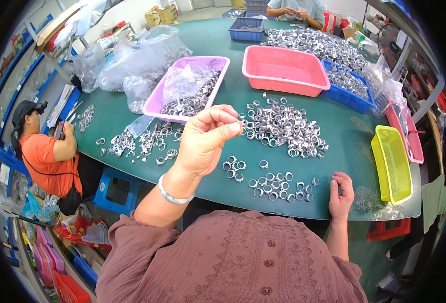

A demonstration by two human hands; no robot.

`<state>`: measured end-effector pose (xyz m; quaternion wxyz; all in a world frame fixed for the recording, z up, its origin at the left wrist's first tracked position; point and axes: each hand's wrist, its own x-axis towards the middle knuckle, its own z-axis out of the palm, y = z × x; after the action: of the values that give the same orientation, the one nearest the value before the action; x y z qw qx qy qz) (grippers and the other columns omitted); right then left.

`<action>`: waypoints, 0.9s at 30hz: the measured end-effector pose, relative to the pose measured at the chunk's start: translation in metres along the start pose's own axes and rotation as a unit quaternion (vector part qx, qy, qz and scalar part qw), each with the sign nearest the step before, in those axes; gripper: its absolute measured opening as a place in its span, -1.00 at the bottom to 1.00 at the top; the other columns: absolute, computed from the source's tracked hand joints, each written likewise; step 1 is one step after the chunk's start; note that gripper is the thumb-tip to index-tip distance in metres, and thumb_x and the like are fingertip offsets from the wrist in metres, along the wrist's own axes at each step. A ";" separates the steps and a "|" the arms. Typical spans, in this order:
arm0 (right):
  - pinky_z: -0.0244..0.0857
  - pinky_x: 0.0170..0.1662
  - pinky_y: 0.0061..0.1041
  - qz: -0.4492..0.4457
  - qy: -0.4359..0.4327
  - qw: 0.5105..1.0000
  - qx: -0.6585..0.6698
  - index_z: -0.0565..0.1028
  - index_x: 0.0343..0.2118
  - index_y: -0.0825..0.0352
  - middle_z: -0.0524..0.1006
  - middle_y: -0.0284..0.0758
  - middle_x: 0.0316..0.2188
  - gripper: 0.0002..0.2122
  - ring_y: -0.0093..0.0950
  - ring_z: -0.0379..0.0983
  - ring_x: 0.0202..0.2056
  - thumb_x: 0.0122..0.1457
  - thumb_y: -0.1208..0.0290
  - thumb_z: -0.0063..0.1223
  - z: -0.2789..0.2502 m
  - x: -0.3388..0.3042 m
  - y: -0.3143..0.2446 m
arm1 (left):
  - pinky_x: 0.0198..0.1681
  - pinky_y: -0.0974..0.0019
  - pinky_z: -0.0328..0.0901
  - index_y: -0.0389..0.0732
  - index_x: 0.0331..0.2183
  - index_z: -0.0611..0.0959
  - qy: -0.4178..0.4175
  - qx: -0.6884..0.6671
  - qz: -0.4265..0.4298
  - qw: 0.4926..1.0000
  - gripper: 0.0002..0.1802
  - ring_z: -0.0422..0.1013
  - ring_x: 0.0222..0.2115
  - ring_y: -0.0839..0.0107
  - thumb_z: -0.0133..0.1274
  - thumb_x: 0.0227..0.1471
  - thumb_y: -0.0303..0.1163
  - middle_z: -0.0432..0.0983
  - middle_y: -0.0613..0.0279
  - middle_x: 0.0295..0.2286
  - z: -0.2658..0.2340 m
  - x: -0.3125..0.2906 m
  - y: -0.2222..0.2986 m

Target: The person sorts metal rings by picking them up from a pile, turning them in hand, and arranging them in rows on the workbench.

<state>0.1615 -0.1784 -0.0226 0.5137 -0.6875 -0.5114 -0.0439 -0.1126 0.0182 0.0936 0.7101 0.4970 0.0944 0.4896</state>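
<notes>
My left hand (207, 136), with a pale bangle (174, 196) at its wrist, is raised over the table. Its thumb and index finger are pinched together; whatever they hold is too small or hidden to make out. Just beyond those fingertips lies a heap of silver-grey metal rings (283, 126). A smaller group of rings (276, 186) is spread nearer to me, with a few more (233, 166) to its left. My right hand (341, 196) rests at the table's near edge, fingers loosely bent and thumb apart, nothing visible in it. The closest ring (315, 181) lies to its left.
On the green table (218, 91) stand a pink basin (283, 88), a purple basket (152, 103), a blue basket (362, 102) and a yellow-green basket (402, 187). Plastic bags (137, 55) lie at left. A person in orange (48, 159) sits left; another (296, 12) works at the far end.
</notes>
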 end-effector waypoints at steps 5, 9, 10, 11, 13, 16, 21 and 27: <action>0.23 -0.19 -0.50 0.009 -0.003 1.000 0.006 0.45 -0.46 0.42 0.45 -0.17 -0.33 -0.94 -0.35 0.37 -0.28 -0.03 0.61 -0.04 0.001 0.000 -0.002 | -0.35 0.45 0.36 -0.35 -0.47 0.53 -0.002 -0.044 -0.043 0.998 -0.89 0.39 -0.39 0.39 -0.09 -0.12 -0.61 0.36 0.14 -0.36 -0.007 -0.003 0.003; 0.22 -0.16 -0.49 0.007 0.004 1.000 0.002 0.45 -0.45 0.42 0.45 -0.18 -0.33 -0.94 -0.36 0.37 -0.27 -0.02 0.61 -0.04 0.002 -0.002 0.001 | -0.35 0.40 0.34 -0.35 -0.44 0.54 0.006 -0.067 -0.075 0.995 -0.86 0.40 -0.41 0.39 -0.12 -0.08 -0.58 0.41 0.18 -0.39 -0.017 -0.007 0.008; 0.22 -0.16 -0.49 0.011 0.005 1.000 0.006 0.45 -0.45 0.42 0.45 -0.18 -0.34 -0.94 -0.36 0.37 -0.26 -0.02 0.61 -0.04 0.002 -0.002 0.001 | -0.35 0.40 0.34 -0.35 -0.44 0.54 0.010 -0.066 -0.072 0.995 -0.86 0.40 -0.41 0.39 -0.12 -0.08 -0.58 0.41 0.18 -0.39 -0.019 -0.009 0.010; 0.22 -0.16 -0.49 0.008 0.001 1.000 0.008 0.45 -0.45 0.42 0.45 -0.18 -0.34 -0.94 -0.36 0.37 -0.26 -0.02 0.61 -0.04 0.002 -0.002 0.002 | -0.36 0.40 0.34 -0.35 -0.43 0.54 0.020 -0.071 -0.080 0.994 -0.85 0.40 -0.41 0.39 -0.13 -0.08 -0.57 0.42 0.18 -0.40 -0.021 -0.012 0.012; 0.22 -0.16 -0.49 0.011 0.003 1.000 0.012 0.45 -0.45 0.42 0.44 -0.19 -0.33 -0.94 -0.37 0.37 -0.26 -0.01 0.60 -0.05 0.003 -0.002 0.004 | -0.35 0.43 0.31 -0.36 -0.41 0.52 0.043 -0.049 -0.085 0.994 -0.83 0.36 -0.41 0.39 -0.14 -0.06 -0.51 0.39 0.17 -0.39 -0.026 -0.020 0.016; 0.22 -0.16 -0.49 0.012 0.008 1.000 0.020 0.44 -0.44 0.43 0.44 -0.19 -0.33 -0.94 -0.38 0.37 -0.26 0.00 0.61 -0.06 0.004 -0.004 0.007 | -0.35 0.43 0.30 -0.37 -0.40 0.52 0.080 -0.043 -0.093 0.992 -0.81 0.36 -0.41 0.40 -0.15 -0.04 -0.49 0.41 0.18 -0.42 -0.035 -0.032 0.026; 0.20 -0.15 -0.50 0.021 -0.004 0.999 0.032 0.42 -0.45 0.45 0.43 -0.17 -0.33 -0.95 -0.39 0.36 -0.26 0.02 0.62 -0.09 0.003 -0.003 0.010 | -0.35 0.41 0.29 -0.36 -0.37 0.53 0.113 -0.008 -0.068 0.991 -0.81 0.36 -0.40 0.39 -0.10 -0.04 -0.48 0.43 0.18 -0.42 -0.049 -0.059 0.047; 0.21 -0.15 -0.50 -0.004 0.006 1.000 0.011 0.41 -0.46 0.45 0.44 -0.17 -0.35 -0.96 -0.37 0.37 -0.26 0.01 0.61 -0.07 0.002 -0.005 0.012 | -0.45 0.45 0.23 -0.30 -0.50 0.54 0.188 0.360 0.086 0.910 -0.91 0.35 -0.46 0.47 -0.06 -0.08 -0.54 0.41 0.23 -0.47 -0.110 -0.124 0.080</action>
<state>0.1665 -0.1795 -0.0345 0.5238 -0.6796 -0.5117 -0.0443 -0.2915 -0.0098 0.0601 0.4078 0.6240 0.3525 0.5657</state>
